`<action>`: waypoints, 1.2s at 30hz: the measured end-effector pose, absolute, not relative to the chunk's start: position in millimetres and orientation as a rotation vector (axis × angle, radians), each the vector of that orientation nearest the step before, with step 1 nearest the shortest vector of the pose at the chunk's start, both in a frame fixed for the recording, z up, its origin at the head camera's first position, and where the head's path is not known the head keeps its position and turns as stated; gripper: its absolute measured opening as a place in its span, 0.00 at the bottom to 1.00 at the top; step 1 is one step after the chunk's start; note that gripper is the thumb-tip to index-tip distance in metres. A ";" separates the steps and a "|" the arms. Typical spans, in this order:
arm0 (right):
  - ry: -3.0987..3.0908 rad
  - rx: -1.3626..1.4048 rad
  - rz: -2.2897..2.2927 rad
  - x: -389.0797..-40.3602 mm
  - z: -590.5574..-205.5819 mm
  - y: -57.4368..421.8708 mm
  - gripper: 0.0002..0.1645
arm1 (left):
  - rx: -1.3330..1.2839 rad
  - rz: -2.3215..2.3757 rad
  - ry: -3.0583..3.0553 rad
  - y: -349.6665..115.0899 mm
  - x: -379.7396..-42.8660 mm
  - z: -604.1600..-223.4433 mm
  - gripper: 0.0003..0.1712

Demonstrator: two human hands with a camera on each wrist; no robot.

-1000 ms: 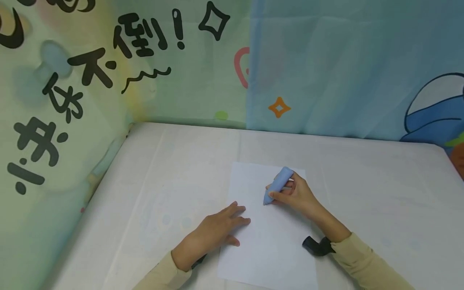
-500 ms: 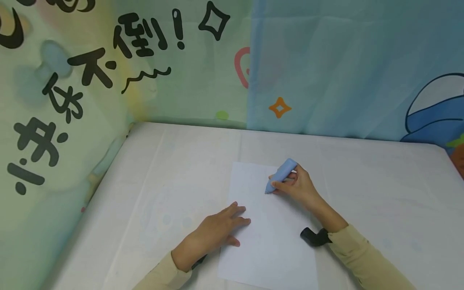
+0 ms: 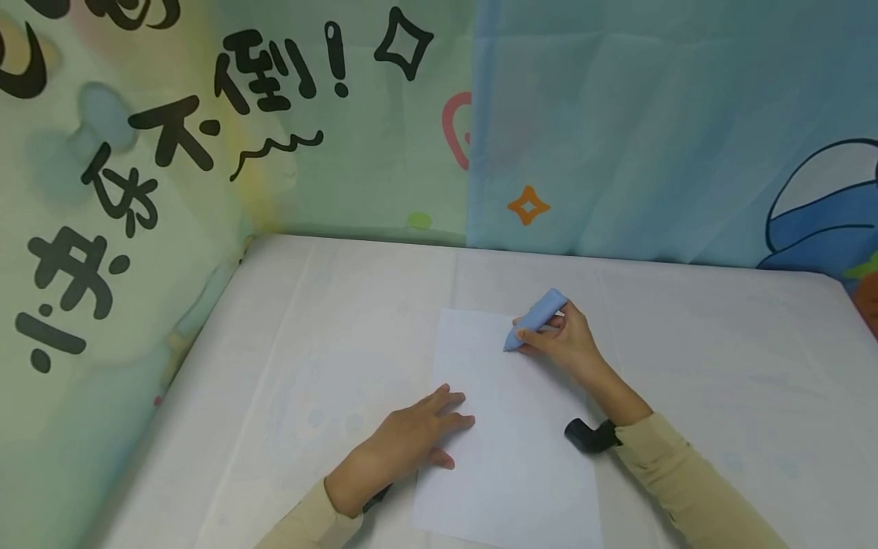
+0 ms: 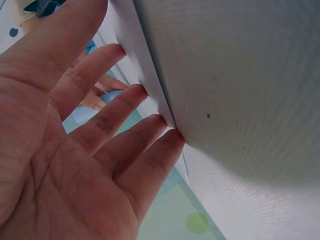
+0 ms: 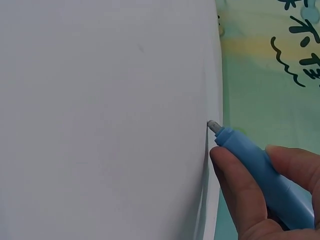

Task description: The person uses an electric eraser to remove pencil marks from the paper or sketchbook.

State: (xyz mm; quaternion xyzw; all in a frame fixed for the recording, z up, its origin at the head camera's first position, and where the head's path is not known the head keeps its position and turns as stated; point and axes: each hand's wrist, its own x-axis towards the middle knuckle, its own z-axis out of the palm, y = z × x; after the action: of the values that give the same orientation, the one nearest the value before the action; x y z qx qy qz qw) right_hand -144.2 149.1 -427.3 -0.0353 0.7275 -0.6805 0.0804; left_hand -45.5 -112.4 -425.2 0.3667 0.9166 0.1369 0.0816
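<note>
A thick blue pen-shaped tool point(image 3: 540, 314), tapering to a short grey tip point(image 5: 214, 126), slants in my right hand point(image 3: 565, 339). Thumb and fingers pinch its barrel, and the tip meets the upper part of a white sheet of paper point(image 3: 514, 457). The exact kind of tool does not show. My left hand point(image 3: 414, 431) lies spread at the sheet's left side. In the left wrist view, its fingertips point(image 4: 157, 120) press along the paper's edge point(image 4: 150, 60). No mark shows on the sheet in the head view.
The paper lies on a white-covered table point(image 3: 329, 320). A printed green cloth point(image 3: 357, 183) and a blue cloth point(image 3: 617, 152) stand behind and beside it. A black wrist device point(image 3: 591, 436) juts from the right sleeve point(image 3: 686, 480).
My right hand has slid up the sheet, away from me and slightly right, with the blue tool in its pinch. My left hand has stayed in place on the paper.
</note>
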 end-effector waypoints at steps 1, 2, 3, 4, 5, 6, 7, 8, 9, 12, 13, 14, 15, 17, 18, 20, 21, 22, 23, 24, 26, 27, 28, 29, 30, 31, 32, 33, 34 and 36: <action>2.175 -0.101 -2.038 -145.2 -427.4 149.0 0.23 | 1.096 0.410 2.738 -112.4 -45.5 -425.5 0.34; 2.175 -0.095 -2.040 -146.0 -427.5 149.0 0.23 | 1.096 0.409 2.737 -112.4 -45.5 -425.7 0.34; 2.174 -0.092 -2.041 -146.7 -427.6 149.0 0.23 | 1.096 0.408 2.736 -112.3 -45.6 -425.9 0.33; 2.172 -0.091 -2.043 -147.2 -427.7 149.0 0.23 | 1.097 0.405 2.738 -112.3 -45.6 -426.0 0.33; 2.169 -0.090 -2.045 -147.6 -427.8 149.1 0.23 | 1.097 0.401 2.740 -112.3 -45.5 -426.0 0.33; 2.167 -0.089 -2.046 -147.9 -427.9 149.1 0.23 | 1.096 0.397 2.741 -112.3 -45.5 -425.9 0.33; 2.168 -0.089 -2.044 -147.8 -427.9 149.3 0.23 | 1.098 0.391 2.743 -112.0 -45.3 -425.9 0.33; 2.169 -0.089 -2.042 -147.5 -427.9 149.5 0.23 | 1.099 0.387 2.745 -111.8 -45.1 -425.7 0.33; 2.165 -0.088 -2.041 -147.0 -427.6 149.5 0.23 | 1.100 0.383 2.746 -111.6 -45.0 -425.7 0.34; 2.163 -0.097 -2.028 -144.7 -427.2 149.5 0.23 | 1.093 0.381 2.742 -111.2 -44.8 -425.1 0.34; 2.167 -0.101 -2.019 -143.6 -427.0 149.5 0.23 | 1.091 0.383 2.740 -111.1 -44.8 -425.0 0.34; 2.171 -0.105 -2.011 -142.4 -427.1 149.6 0.24 | 1.088 0.386 2.737 -111.1 -44.8 -425.0 0.33; 2.172 -0.111 -2.006 -141.1 -426.9 149.6 0.24 | 1.087 0.390 2.735 -111.1 -44.8 -425.0 0.33; 2.168 -0.121 -1.997 -138.2 -426.8 149.6 0.24 | 1.088 0.396 2.735 -111.2 -44.9 -425.1 0.33; 2.165 -0.127 -1.992 -136.9 -427.0 149.6 0.25 | 1.090 0.396 2.737 -111.3 -44.9 -425.2 0.33; 2.160 -0.141 -1.984 -133.9 -427.0 149.3 0.25 | 1.099 0.402 2.742 -111.5 -45.0 -425.6 0.33; 2.154 -0.149 -1.982 -132.3 -426.9 148.9 0.25 | 1.103 0.403 2.745 -111.6 -45.1 -425.8 0.33; 2.153 -0.158 -1.975 -131.0 -426.9 148.6 0.25 | 1.108 0.403 2.749 -111.7 -45.2 -426.0 0.33; 2.157 -0.167 -1.967 -129.7 -427.0 148.3 0.25 | 1.112 0.403 2.752 -111.7 -45.4 -426.3 0.33; 2.161 -0.173 -1.960 -128.4 -427.1 147.9 0.26 | 1.119 0.402 2.755 -111.7 -45.5 -426.6 0.33; 2.172 -0.184 -1.945 -125.9 -427.2 147.3 0.26 | 1.125 0.400 2.757 -111.6 -45.7 -427.1 0.34; 2.173 -0.188 -1.941 -124.7 -427.4 147.2 0.26 | 1.127 0.398 2.759 -111.6 -45.8 -427.3 0.34; 2.175 -0.192 -1.937 -123.6 -427.5 147.1 0.26 | 1.127 0.394 2.760 -111.4 -45.8 -427.4 0.34; 2.176 -0.196 -1.934 -122.6 -427.8 147.1 0.26 | 1.124 0.390 2.760 -111.3 -45.8 -427.4 0.34; 2.174 -0.201 -1.934 -121.5 -427.9 147.2 0.26 | 1.121 0.386 2.760 -111.1 -45.8 -427.4 0.34; 2.172 -0.208 -1.933 -120.6 -428.1 147.4 0.26 | 1.116 0.380 2.760 -111.0 -45.8 -427.3 0.34; 2.172 -0.215 -1.931 -119.6 -428.3 147.4 0.26 | 1.111 0.377 2.759 -110.8 -45.9 -427.2 0.34; 2.171 -0.220 -1.928 -118.7 -428.6 147.5 0.26 | 1.107 0.374 2.759 -110.6 -45.9 -426.9 0.33; 2.173 -0.227 -1.927 -117.7 -428.7 147.6 0.26 | 1.101 0.375 2.756 -110.6 -45.9 -426.7 0.33; 2.169 -0.236 -1.924 -115.6 -429.0 147.8 0.26 | 1.097 0.381 2.749 -110.6 -46.0 -426.3 0.33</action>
State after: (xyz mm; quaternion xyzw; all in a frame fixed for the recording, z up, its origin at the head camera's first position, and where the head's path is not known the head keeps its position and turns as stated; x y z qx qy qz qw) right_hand -115.6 147.8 -429.0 -0.0807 0.7405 -0.6571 0.1160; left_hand -46.0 -110.6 -426.3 0.3666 0.9183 0.1273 0.0784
